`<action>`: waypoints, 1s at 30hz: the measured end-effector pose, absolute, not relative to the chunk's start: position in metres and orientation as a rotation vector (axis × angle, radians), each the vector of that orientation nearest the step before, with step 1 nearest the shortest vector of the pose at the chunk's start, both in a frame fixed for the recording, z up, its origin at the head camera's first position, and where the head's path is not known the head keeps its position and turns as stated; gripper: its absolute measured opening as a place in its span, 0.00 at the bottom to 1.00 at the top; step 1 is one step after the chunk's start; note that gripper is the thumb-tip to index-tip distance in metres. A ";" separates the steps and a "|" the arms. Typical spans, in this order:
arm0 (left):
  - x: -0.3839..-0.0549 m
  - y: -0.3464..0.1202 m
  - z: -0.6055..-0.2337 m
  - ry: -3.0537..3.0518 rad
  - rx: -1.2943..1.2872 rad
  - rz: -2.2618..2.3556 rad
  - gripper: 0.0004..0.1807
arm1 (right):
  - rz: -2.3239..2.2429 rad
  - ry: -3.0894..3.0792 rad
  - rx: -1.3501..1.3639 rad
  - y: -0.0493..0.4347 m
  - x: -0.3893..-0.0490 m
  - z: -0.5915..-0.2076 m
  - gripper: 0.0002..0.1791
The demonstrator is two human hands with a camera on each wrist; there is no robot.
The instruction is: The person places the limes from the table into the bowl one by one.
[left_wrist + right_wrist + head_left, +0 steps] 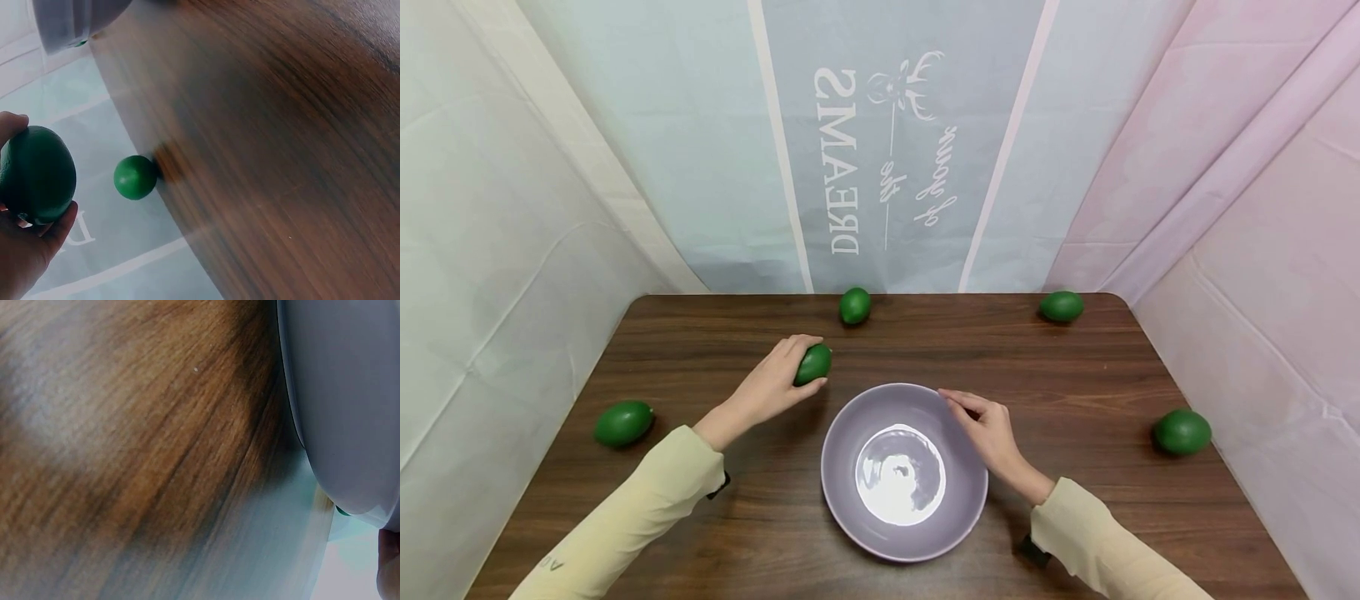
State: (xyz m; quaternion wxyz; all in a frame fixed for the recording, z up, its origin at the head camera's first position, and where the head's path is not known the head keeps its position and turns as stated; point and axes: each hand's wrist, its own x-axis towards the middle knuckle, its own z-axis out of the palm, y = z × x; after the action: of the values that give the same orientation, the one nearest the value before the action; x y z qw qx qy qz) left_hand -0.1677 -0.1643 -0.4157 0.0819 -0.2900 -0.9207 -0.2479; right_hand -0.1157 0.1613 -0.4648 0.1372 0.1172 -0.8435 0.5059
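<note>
My left hand [778, 379] holds a green lime [814, 364], thumb on the near side and fingers over the far side. In the left wrist view the same lime [39, 175] sits between thumb and fingertips, apparently raised off the table. A round purple bowl [842, 500] stands upright on the table, its glossy inside reflecting light. At the bowl's far right rim, my right hand [992, 433] pinches the edge between thumb and fingers. The right wrist view shows the bowl's outer wall [350, 412] and only a bit of a finger [389, 562].
Around the brown wooden table [737, 550] lie more limes: one at the left [624, 423], one at the far edge [854, 307], one far right [1062, 306] and one near the right edge [1182, 432]. Cloth walls [715, 125] enclose the back and sides.
</note>
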 end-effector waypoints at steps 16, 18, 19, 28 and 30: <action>-0.159 -0.150 -0.411 -2.730 -0.927 -0.748 0.31 | 1.463 -2.452 0.319 0.161 -0.116 -0.464 0.10; -0.158 -0.149 -0.411 -2.730 -0.933 -0.751 0.31 | 1.463 -2.451 0.321 0.161 -0.116 -0.463 0.10; -0.157 -0.148 -0.411 -2.730 -0.935 -0.751 0.31 | 1.465 -2.450 0.321 0.161 -0.115 -0.463 0.10; -0.154 -0.143 -0.407 -2.711 -0.970 -0.757 0.31 | 1.463 -2.452 0.321 0.161 -0.116 -0.463 0.10; -0.153 -0.142 -0.407 -2.712 -0.978 -0.756 0.32 | 1.461 -2.454 0.322 0.161 -0.116 -0.464 0.10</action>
State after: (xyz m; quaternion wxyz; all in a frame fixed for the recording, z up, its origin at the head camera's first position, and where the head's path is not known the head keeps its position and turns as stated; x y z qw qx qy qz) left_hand -0.1531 -0.1420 -0.4072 0.0806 -0.3270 -0.9070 -0.2529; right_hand -0.1158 0.1610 -0.4638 0.1336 0.1110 -0.8462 0.5038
